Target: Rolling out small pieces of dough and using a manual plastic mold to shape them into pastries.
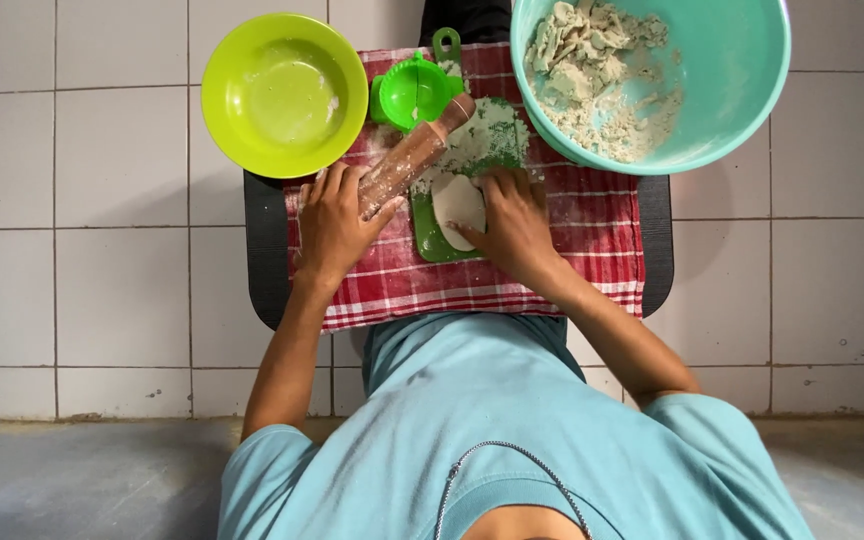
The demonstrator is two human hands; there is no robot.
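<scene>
Left hand [332, 225] wrapped around the near end of the wooden rolling pin [412, 158], pin angled up and away across the floured green board [430, 238]. Right hand [512, 225] flat, fingers spread, pressing the far side of the dough disc [458, 204], which lies on the board just right of the pin. Board sits on the red checked cloth [592, 250], over a dark desk [267, 255]. Left of the board: lime bowl [284, 95]. Above it: green dumpling press [414, 88]. Right of it: teal bowl [742, 90] of crumbly dough scraps. To roll well, probably keep the disc pinned lightly, bring the pin square over it, press evenly, and keep flour under it.
</scene>
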